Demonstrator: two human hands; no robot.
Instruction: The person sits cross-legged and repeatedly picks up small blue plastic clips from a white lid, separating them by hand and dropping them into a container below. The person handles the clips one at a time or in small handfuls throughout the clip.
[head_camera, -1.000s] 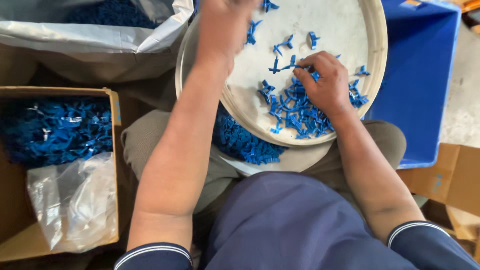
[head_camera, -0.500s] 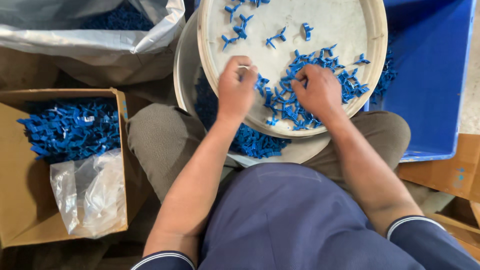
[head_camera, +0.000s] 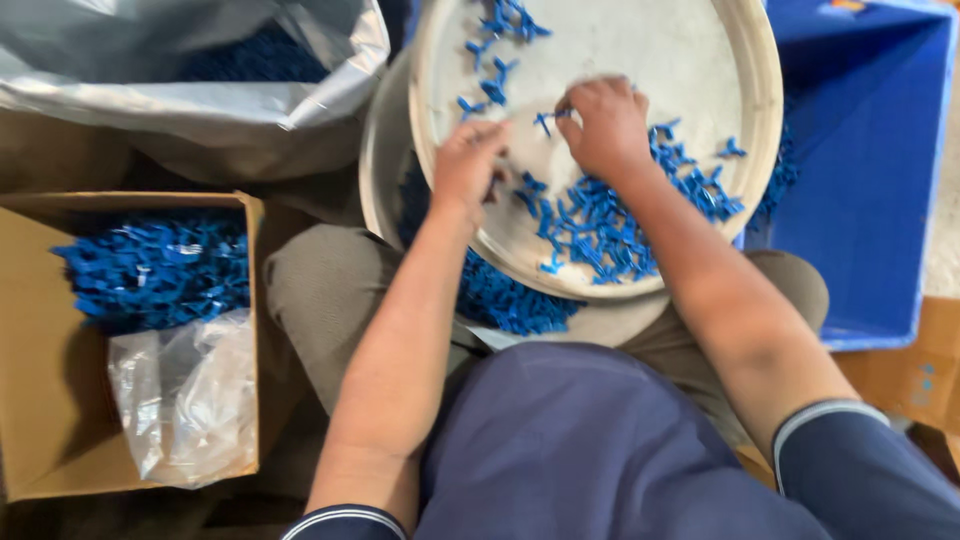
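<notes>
Nearest to me is the seated person's dark blue top, both forearms stretching forward from the cuffed sleeves over the lap. On the lap and knees rests a round white tray (head_camera: 700, 60), propped on a second pale round pan (head_camera: 385, 170) beneath it — the lower one holds more blue parts, so the top tray serves as a flat working surface within easy reach of both hands.

On the person's left stands an open cardboard box (head_camera: 30, 330) with a heap of blue parts in its far half and a crumpled clear plastic bag (head_camera: 185, 395) at the near end, set close enough for the left arm to reach.

The left hand (head_camera: 468, 165) sits at the tray's near left edge, knuckles up, fingers curled under; they seem to close on something small, but I cannot tell what, since the hand hides it. The right hand (head_camera: 605, 125) lies further in, palm down, wrist bent, its fingers pinching one small blue plastic piece (head_camera: 545, 120) just left of the knuckles. The main pile of blue pieces (head_camera: 610, 225) lies on the tray beside and under the right forearm, with a few strays (head_camera: 500, 25) towards the far rim — apart from the pile.

Beyond, a grey plastic sack (head_camera: 200, 100) gapes open at far left, and a blue crate (head_camera: 870, 170) stands on the right.
</notes>
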